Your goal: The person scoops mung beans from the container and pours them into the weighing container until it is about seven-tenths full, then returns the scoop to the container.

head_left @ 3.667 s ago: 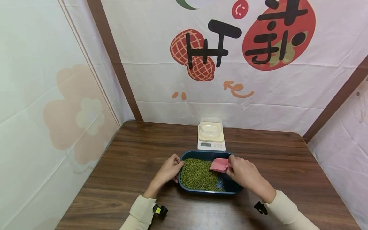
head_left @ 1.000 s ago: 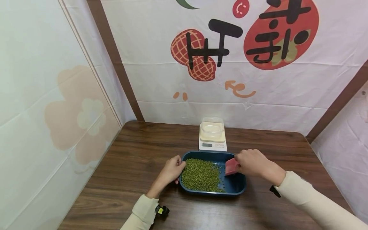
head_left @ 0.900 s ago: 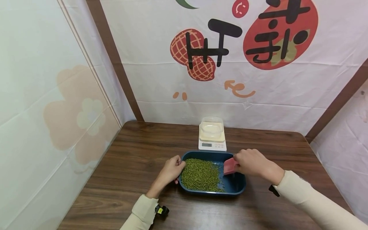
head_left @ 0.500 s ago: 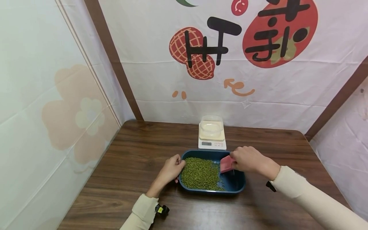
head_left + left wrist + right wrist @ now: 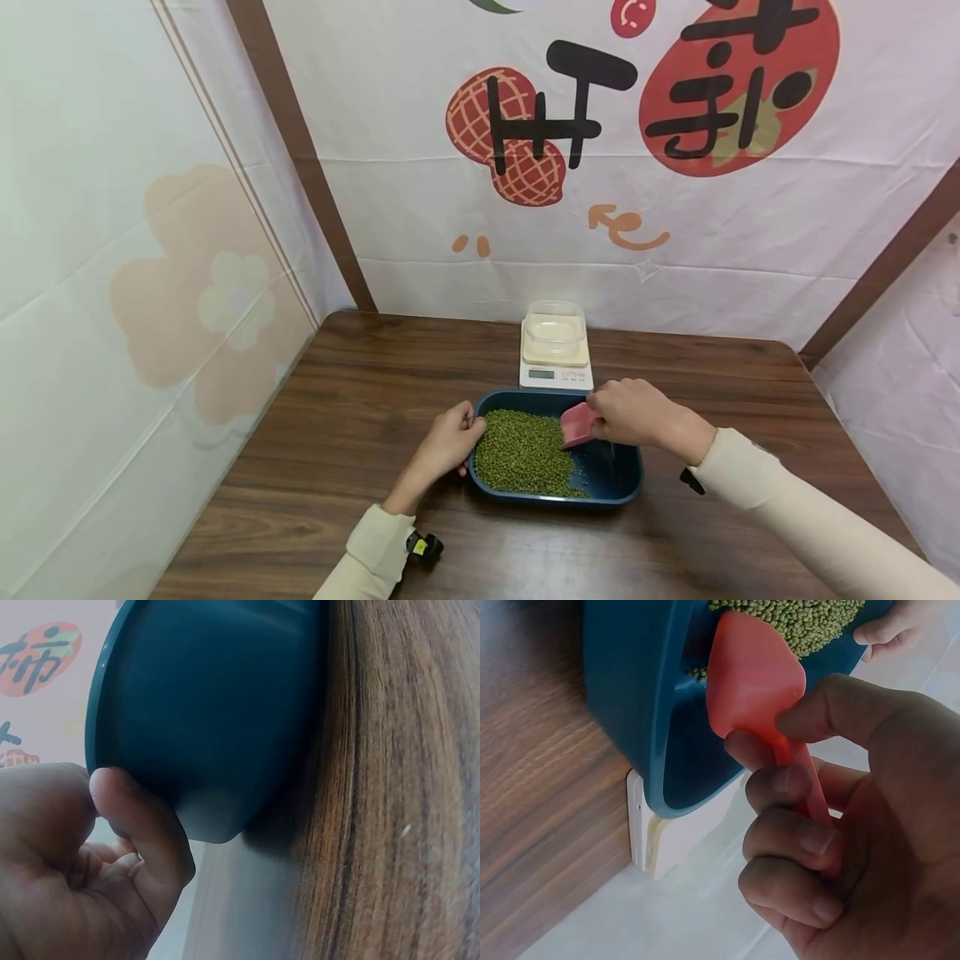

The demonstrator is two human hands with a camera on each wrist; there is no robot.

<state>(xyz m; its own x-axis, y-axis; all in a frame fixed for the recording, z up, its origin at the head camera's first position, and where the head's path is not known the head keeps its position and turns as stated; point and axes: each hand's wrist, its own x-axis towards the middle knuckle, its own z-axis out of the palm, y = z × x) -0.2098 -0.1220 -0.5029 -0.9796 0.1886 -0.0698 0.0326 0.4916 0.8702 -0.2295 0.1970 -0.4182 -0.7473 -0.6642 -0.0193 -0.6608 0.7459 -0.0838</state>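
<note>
A dark blue rectangular tub (image 5: 611, 479) stands on the table, with green mung beans (image 5: 525, 454) heaped toward its left side. My left hand (image 5: 446, 437) pinches the tub's left rim between thumb and fingers, which the left wrist view shows close up (image 5: 112, 855). In my right hand (image 5: 641, 414) is a pink scoop (image 5: 577, 423), its handle wrapped by curled fingers. The scoop's front edge meets the right side of the bean heap. From the right wrist, the scoop (image 5: 754, 675) shows its underside, with beans beyond its tip.
Just behind the tub sits a white kitchen scale (image 5: 555, 377), bearing a clear plastic container (image 5: 555, 329). The brown wooden table (image 5: 360, 392) ends at a printed cloth backdrop (image 5: 420, 208). Another cloth wall (image 5: 90, 400) rises along the left.
My right hand has carried the scoop left from the tub's right end to the beans, over the last second. The left hand has stayed on the rim.
</note>
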